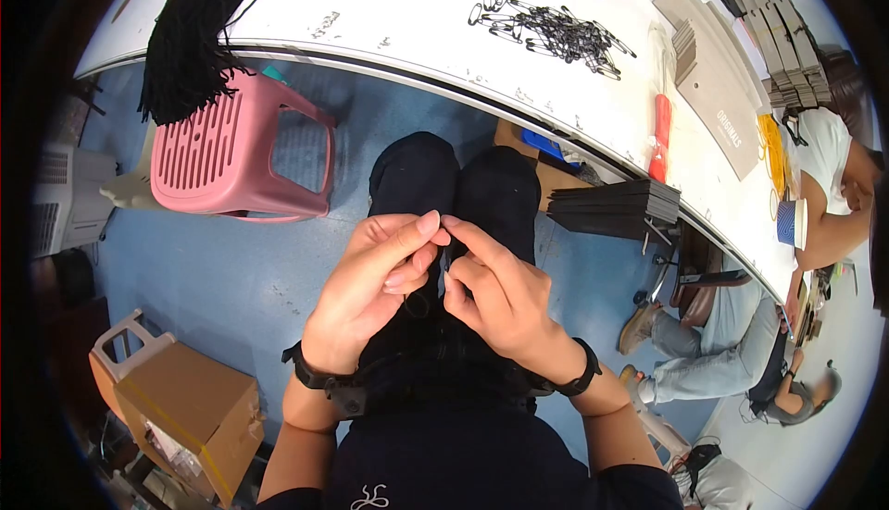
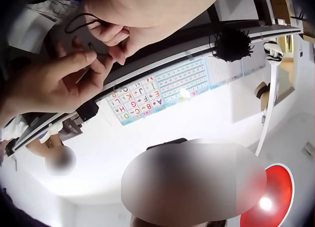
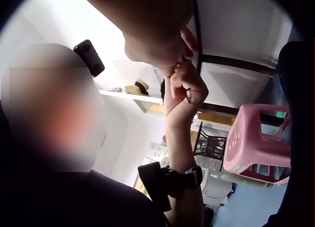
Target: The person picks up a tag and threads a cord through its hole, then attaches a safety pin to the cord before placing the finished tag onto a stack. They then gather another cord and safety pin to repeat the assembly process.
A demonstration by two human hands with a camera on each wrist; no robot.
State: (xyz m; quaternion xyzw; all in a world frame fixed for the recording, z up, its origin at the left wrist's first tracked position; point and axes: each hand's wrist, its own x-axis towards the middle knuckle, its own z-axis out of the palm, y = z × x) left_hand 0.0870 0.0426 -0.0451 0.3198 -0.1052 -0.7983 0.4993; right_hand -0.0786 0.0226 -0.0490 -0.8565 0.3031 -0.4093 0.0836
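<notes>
Far left, a brown cardboard box [image 1: 185, 385] stands low, its creased, taped sides stiff and squared. Above it, a glossy pink stool [image 1: 194, 154], moulded in plastic with long slots in its seat, stands close under the bench [image 1: 370, 6]. A thick bunch of soft black cords [image 1: 190, 43] drapes over the bench's edge, perhaps so that single strands come away easily. Over the lap, the left hand [image 1: 356, 274] pinches a thin black cord [image 2: 84, 14] that bows out in a smooth loop; its thumb and fingertips are drawn together, likely to keep so fine a strand under control. The right hand [image 1: 505, 302] meets it tip to tip, index finger reaching forward and the others curled, seemingly pinching the cord too, though the fingers hide most of the contact. Beyond, slim black pins [image 1: 565, 33] lie in a loose, tangled heap, probably within easy reach. Flat black boards [image 1: 611, 209] are stacked by the bench's near edge. Then come a red-handled tool [image 1: 660, 130], smooth matt grey cards [image 1: 718, 98] fanned over one another, bright yellow cord [image 1: 771, 154] and a blue-and-white roll [image 1: 792, 223].
</notes>
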